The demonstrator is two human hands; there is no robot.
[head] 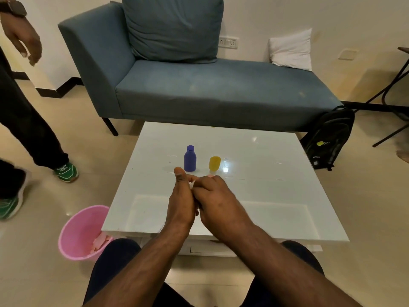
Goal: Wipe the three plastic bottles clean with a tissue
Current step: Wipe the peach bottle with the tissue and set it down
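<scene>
Both knees sit lowest in view, with my forearms reaching out over them to the white worktop [265, 173]; my left hand [181, 200] and right hand [218, 200] are pressed together above its near half, thumb of the left raised; the fingers [208, 181] of the right are curled over something small, and a sliver of white tissue [191, 184] shows between the two hands; both hands seem to grip what lies between them, though I cannot tell whether a third bottle is inside, since only a pale pink edge peeks out past my right knuckles. Just beyond my left thumb stands the purple bottle [190, 158], upright and capped; just beyond my right fingers stands the yellow bottle [214, 163], apart from the purple one. Down to the left of my left arm, on the floor, is a pink bin [76, 231] with crumpled paper in it; further left another person's legs and green shoes [66, 172]; past the worktop, a blue sofa [199, 85], and a black backpack [327, 138] to the right.
</scene>
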